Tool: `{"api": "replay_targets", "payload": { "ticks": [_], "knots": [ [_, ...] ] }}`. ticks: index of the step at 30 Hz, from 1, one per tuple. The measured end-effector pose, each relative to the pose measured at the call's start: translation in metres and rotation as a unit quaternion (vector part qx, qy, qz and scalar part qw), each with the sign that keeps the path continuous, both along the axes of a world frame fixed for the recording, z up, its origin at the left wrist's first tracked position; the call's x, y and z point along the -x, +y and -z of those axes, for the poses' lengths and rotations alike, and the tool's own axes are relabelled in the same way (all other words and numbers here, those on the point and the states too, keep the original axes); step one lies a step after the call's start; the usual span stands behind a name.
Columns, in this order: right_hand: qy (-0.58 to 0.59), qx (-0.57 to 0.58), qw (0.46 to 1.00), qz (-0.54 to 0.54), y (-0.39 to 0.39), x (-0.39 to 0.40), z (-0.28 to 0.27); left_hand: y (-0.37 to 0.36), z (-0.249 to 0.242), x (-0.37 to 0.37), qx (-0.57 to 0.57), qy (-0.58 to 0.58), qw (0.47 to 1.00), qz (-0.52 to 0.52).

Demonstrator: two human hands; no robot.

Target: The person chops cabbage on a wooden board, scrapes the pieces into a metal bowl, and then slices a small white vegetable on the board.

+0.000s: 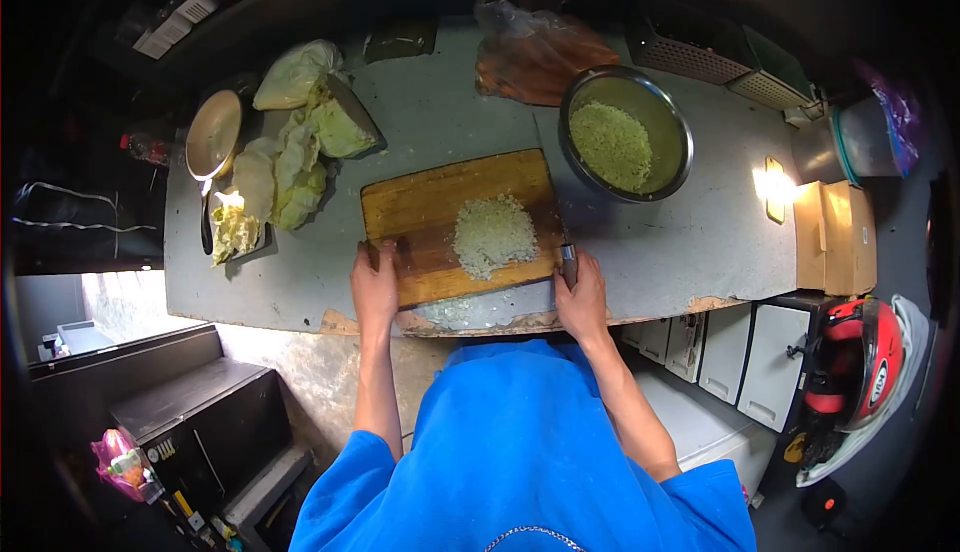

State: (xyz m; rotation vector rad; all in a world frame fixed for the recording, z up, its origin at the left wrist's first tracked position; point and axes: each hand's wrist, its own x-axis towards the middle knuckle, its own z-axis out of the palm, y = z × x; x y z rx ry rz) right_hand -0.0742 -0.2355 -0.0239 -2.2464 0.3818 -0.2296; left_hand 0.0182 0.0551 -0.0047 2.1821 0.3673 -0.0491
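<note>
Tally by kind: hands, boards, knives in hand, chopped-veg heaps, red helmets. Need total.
Hands: 2 (left hand, right hand)
Boards: 1 (board)
Knives in hand: 1 (knife)
Chopped-veg heaps: 2 (board heap, bowl heap)
Red helmets: 1 (helmet)
Total: 7

wooden board (415,212): flat, askew | chopped heap (494,236): pale, apparently cabbage, on board's right half | knife (569,264): at right edge

chain (535,529) cut off, orange bag (545,57) contents unclear
</note>
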Motion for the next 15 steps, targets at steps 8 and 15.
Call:
{"api": "replay_targets", "payload": {
  "ticks": [8, 15],
  "knots": [
    [0.098, -0.105, 0.988, 0.064, 0.012, 0.003, -0.015, 0.036, 0.021, -0.025, 0.158, 0.090, 0.983, -0.041],
    [-0.010, -0.074, 0.990, 0.118, 0.029, 0.020, -0.009, 0.062, 0.047, -0.025, 0.208, 0.122, 0.970, -0.013]
  ]
}}
